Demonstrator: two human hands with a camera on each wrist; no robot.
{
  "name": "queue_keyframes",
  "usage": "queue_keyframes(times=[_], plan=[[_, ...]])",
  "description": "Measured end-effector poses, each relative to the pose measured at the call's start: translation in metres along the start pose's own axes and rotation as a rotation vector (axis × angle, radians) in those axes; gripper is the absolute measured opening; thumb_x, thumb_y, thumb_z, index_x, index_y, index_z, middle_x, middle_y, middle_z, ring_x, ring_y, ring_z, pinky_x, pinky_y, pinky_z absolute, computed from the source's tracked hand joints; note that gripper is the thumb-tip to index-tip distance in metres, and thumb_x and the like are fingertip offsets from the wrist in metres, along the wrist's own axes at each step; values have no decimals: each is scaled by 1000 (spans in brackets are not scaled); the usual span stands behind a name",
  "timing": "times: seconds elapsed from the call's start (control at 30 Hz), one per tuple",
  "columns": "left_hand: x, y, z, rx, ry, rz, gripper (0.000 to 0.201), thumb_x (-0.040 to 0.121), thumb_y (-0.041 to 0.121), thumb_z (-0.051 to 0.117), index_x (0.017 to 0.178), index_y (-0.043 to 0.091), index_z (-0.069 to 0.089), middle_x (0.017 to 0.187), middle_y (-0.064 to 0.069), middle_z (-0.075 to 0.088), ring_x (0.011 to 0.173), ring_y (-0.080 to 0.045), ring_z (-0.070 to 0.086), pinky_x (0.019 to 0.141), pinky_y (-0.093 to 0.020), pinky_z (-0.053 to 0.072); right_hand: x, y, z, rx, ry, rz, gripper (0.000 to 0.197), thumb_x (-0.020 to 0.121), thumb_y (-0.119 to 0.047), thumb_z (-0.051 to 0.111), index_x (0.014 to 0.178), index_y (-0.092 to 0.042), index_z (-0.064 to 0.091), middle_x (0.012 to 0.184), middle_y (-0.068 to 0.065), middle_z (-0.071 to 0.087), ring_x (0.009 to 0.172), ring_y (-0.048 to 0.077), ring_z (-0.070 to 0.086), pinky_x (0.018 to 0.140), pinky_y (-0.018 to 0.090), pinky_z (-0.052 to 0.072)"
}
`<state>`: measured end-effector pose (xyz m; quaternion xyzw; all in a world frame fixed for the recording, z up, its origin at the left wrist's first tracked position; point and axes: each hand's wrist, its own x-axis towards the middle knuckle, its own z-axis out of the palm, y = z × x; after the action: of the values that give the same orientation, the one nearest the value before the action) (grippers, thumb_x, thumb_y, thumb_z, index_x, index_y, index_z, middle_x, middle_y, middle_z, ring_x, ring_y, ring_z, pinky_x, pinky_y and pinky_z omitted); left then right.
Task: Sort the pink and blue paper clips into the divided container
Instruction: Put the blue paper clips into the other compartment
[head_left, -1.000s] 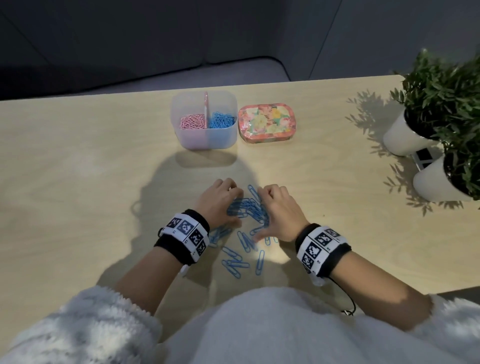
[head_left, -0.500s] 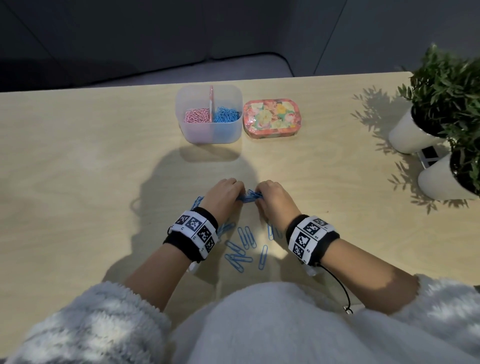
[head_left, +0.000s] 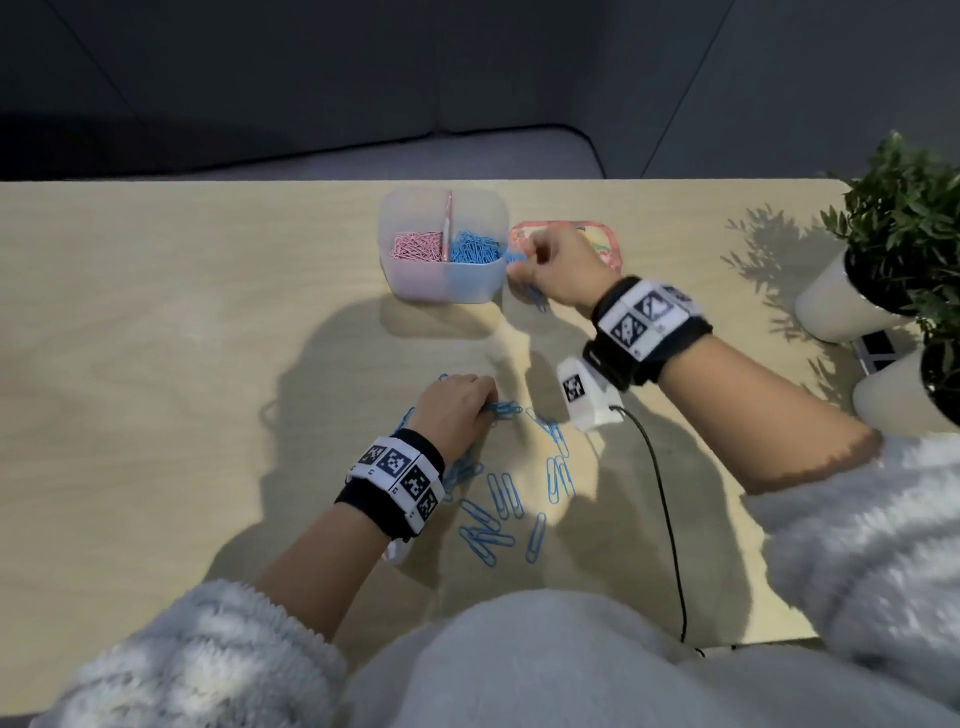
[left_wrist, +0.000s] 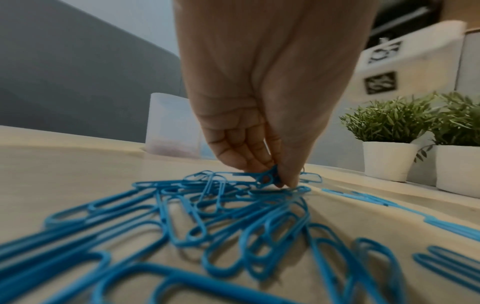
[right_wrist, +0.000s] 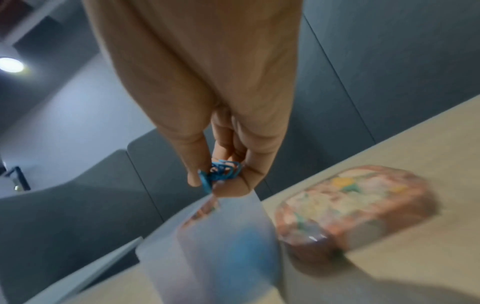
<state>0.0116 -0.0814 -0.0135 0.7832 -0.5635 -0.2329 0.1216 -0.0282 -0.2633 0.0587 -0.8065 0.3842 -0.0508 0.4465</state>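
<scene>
A translucent divided container (head_left: 441, 283) stands at the table's far middle, with pink clips (head_left: 418, 245) in its left half and blue clips (head_left: 475, 248) in its right half. My right hand (head_left: 556, 270) hovers at the container's right rim, pinching a bunch of blue paper clips (right_wrist: 221, 171); one clip dangles below the hand (head_left: 535, 297). My left hand (head_left: 457, 410) rests on the table over the loose blue clips (head_left: 498, 512) and pinches a few of them (left_wrist: 270, 179) between thumb and fingers. The pile of blue clips (left_wrist: 207, 209) spreads toward the wrist camera.
A floral tin lid (head_left: 602, 241) lies right of the container, partly behind my right hand. Two potted plants in white pots (head_left: 852, 301) stand at the table's right edge. A black cable (head_left: 665, 509) runs from the right wrist to the near edge.
My right hand lifted a bunch of blue clips from the pile and carried it forward to the container's right rim. The left hand stayed at the pile, still gathering clips.
</scene>
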Motion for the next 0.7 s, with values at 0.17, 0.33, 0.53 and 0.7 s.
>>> queue_keyframes(times=[0.17,0.33,0.53,0.7], plan=[[-2,-2,-7,-114,51,1,16,86,18,55,97,6,57,98,-14,64,91,-33,58,76,-37,41,52,-36,5,84,58,63,36,81,-7,68,55,-14,44,60,2,50,55,15,54,70,39,55],[4,-4,-31,-274,132,20,12,84,13,60,94,6,59,90,-10,65,84,-27,58,74,-32,41,60,-48,12,40,-21,113,19,90,-14,57,93,2,66,90,16,66,76,25,65,85,40,56],[45,-1,-83,-582,348,-33,11,81,8,65,90,3,63,79,0,60,71,-13,54,70,-22,46,41,-34,-7,173,90,63,26,85,-1,47,96,18,61,84,18,59,70,20,58,81,44,57],[96,-6,-116,-902,517,-159,10,66,16,59,68,23,53,46,14,42,37,5,41,52,-12,40,-10,3,-13,380,111,-14,31,91,-2,45,63,-8,56,71,15,56,52,14,55,58,29,52]])
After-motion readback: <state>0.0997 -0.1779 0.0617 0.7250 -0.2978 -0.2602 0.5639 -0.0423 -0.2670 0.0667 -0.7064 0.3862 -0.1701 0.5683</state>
